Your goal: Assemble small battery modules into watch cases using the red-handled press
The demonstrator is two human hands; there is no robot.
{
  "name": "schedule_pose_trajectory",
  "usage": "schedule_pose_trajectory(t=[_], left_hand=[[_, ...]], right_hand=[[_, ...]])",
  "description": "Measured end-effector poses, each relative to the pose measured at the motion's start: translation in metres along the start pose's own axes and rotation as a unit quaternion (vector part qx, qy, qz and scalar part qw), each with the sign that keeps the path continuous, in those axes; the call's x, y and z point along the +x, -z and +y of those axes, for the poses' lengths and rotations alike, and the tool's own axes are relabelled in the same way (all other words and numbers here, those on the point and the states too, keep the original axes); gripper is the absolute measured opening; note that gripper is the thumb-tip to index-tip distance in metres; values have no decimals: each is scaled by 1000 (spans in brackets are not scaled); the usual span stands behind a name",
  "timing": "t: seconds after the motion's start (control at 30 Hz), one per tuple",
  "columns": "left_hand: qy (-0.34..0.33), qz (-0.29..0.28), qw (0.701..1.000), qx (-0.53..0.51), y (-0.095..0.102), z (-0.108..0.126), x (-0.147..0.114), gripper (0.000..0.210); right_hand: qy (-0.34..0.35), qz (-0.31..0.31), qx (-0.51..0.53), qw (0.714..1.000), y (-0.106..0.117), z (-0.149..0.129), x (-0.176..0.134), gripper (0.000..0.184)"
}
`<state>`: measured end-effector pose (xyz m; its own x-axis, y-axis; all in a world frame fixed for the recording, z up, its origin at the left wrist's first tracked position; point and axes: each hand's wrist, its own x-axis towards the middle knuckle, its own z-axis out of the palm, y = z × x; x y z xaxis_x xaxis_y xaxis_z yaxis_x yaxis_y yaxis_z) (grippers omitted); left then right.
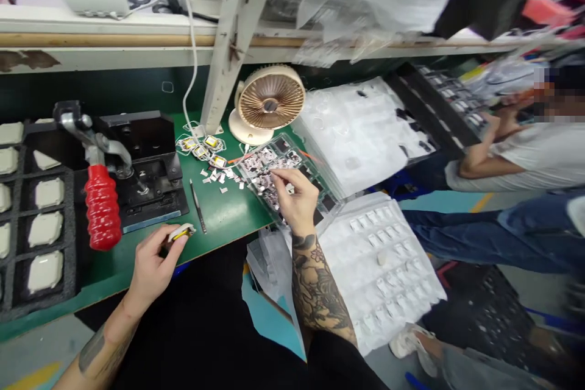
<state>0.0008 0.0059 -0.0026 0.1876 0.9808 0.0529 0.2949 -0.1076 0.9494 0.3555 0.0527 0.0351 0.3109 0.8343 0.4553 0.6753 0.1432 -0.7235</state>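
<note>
Two hands are at work, both yours. Your left hand (153, 259) is closed to a pinch, thumb and forefinger on a small white unit (181, 231) with a yellow part, held just over the bench's front edge. Your right hand (298, 198) hangs over the clear tray (322, 172), fingertips drawn nearly together; whether they grip anything, I cannot tell.

The unit could drop into your lap or to the floor if that light pinch slips. Your right wrist could knock the tray, which sits close to the bench edge, and the tiny parts (256, 164) in it might scatter. If the fan (270, 97) is running, which I cannot judge, it might shift the loose chips (223, 178) beside the tray.

The green bench (237, 213) also bears a slim tool (197, 206), a cluster of wired units (201, 149) and, to your left, a red-handled clamp (103, 207) beside a foam tray (68, 244) of pale blocks. A shelf (114, 39) runs above. To your right are a white sheet (338, 280) with rows of pieces and, farther off, a co-worker (512, 152).
</note>
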Motion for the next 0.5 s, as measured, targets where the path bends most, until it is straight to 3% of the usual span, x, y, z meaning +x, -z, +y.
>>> schedule_pose_trajectory(t=[0.1,0.27,0.37,0.5], left_hand=[[-20,-11,999,23,-1,10,3,20],[-26,-22,999,21,-2,16,7,20],[-34,-15,999,19,-2,16,7,19],[-39,-12,999,20,-3,18,7,19]], right_hand=[[-36,-14,119,992,-30,-37,-29,10],[-50,-152,287,944,-84,-90,-76,6],[-38,-196,314,928,-100,-98,-83,6],[6,-233,307,923,-101,-93,-76,12]])
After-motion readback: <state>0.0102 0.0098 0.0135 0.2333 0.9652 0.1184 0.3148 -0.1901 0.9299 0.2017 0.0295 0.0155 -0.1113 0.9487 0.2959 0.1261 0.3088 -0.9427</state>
